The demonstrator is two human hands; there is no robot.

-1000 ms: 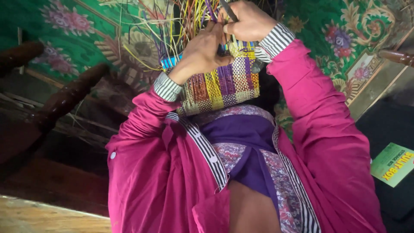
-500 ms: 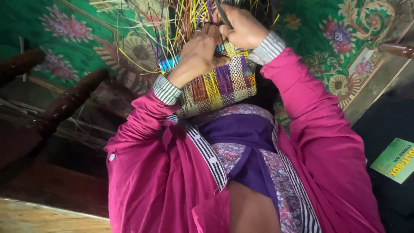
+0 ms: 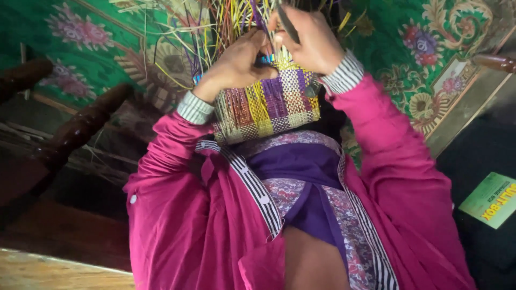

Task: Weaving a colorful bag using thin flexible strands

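A half-woven basket [image 3: 269, 104] of yellow, purple, red and cream strips rests on my lap. Loose strips [image 3: 226, 21] stand up from its top edge. My left hand [image 3: 236, 59] pinches strips at the basket's upper rim. My right hand [image 3: 309, 37] grips a thin dark tool [image 3: 287, 24] together with strips at the rim, just right of the left hand. Both arms wear magenta sleeves with striped cuffs.
A green floral rug [image 3: 408, 59] covers the floor beyond the basket. Dark turned wooden furniture legs [image 3: 80, 129] stand at the left, another leg [image 3: 497, 62] at the right. A green printed card [image 3: 492, 198] lies on a dark surface at the right.
Both hands and the basket sit slightly lower and to the right in the view. The fingers have shifted along the rim strips. The grip stays the same.
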